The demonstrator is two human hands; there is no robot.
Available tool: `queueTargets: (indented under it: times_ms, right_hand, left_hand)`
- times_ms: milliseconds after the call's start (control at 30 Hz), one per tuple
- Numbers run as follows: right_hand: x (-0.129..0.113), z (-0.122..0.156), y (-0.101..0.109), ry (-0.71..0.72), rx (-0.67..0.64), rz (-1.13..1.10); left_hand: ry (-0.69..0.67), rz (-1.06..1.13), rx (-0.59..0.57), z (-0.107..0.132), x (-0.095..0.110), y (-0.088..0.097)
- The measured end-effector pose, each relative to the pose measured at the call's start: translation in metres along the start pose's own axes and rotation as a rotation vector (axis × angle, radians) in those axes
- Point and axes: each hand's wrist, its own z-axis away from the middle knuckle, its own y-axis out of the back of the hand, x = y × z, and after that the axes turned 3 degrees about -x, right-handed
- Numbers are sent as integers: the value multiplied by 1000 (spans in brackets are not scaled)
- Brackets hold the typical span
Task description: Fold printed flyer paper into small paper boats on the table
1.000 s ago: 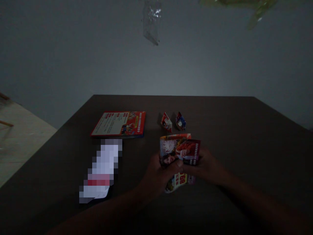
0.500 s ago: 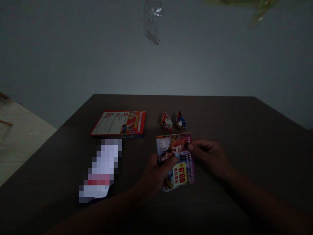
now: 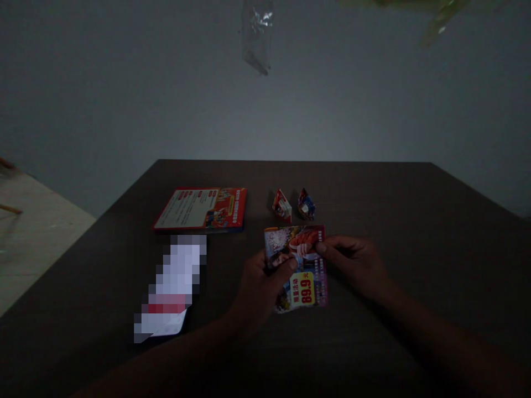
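A colourful printed leaflet (image 3: 302,287) with a yellow "89.9" price patch is held above the table between both hands. My left hand (image 3: 265,282) grips its left side, thumb lying across the printed face and fingers hidden behind. At the upper right edge, my right hand (image 3: 352,257) pinches the paper between thumb and forefinger. Just beyond the leaflet stand two small folded paper pieces, a red and white one (image 3: 282,207) and a dark blue one (image 3: 306,205).
A stack of red and white leaflets (image 3: 199,209) lies at the table's (image 3: 373,188) back left. Nearer me, left of my left hand, is a phone (image 3: 172,326) with a lit, pixelated screen. A clear plastic bag (image 3: 257,38) hangs on the wall behind.
The leaflet's lower edge has risen slightly and its sheet looks tilted a little differently. Both hands keep their grip in nearly the same place.
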Motion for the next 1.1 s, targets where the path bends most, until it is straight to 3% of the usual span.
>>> queueTargets:
  times_ms: [767,1100]
  right_hand:
    - [3,1,1,34,-4,20]
    - [1,1,1,38,4,16]
  left_hand:
    - [-2,1,31,-1,-1,-1]
    - [7,43,-17,-1,-2,0]
